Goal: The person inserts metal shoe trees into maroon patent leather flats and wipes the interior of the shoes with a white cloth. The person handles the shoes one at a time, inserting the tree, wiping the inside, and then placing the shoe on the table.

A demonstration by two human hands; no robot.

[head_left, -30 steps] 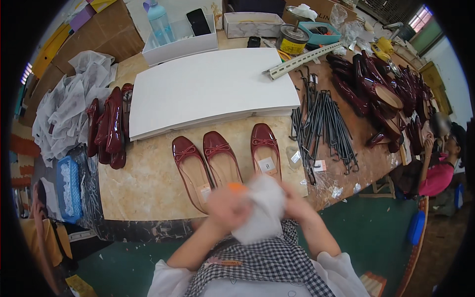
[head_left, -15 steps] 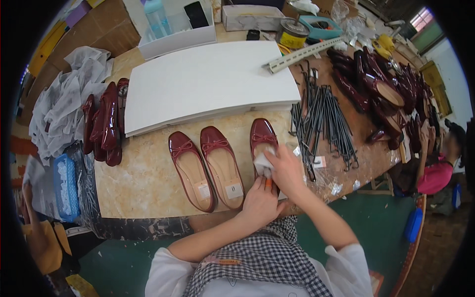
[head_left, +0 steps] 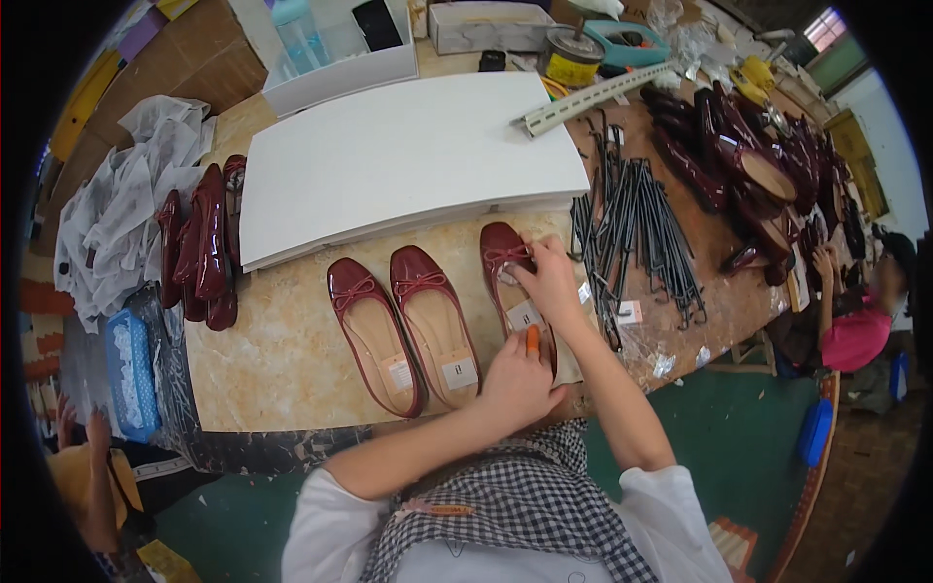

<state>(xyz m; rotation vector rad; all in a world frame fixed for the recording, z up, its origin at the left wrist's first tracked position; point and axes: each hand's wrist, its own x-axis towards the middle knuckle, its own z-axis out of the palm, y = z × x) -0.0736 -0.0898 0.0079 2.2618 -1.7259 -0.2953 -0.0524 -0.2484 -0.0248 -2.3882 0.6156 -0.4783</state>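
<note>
A dark red patent ballet flat [head_left: 504, 238] with a bow lies toe-away on the table. My left hand [head_left: 520, 384], an orange cover on one finger, grips it at the heel end. My right hand [head_left: 552, 287] reaches over its front opening, fingers closed on a crumpled whitish wad [head_left: 506, 273] at the toe; the fingertips are partly hidden. A white tag [head_left: 525, 316] rests inside that shoe, between my hands. To the left stand two matching ballet flats, one [head_left: 362, 282] beside the other [head_left: 420, 275], each with a tag in its heel.
Behind the shoes lies a stack of white board [head_left: 408, 155], a slotted metal strip [head_left: 593, 102] across its corner. Black bent rods [head_left: 641, 233] and piled red shoes [head_left: 748, 175] are at the right. More shoes [head_left: 209, 243] and crumpled tissue [head_left: 136, 204] lie left. Other people sit at both sides.
My right hand has moved forward from the middle of the shoe to its toe, taking the white wad along. The tag inside now shows. My left hand stays near the heel.
</note>
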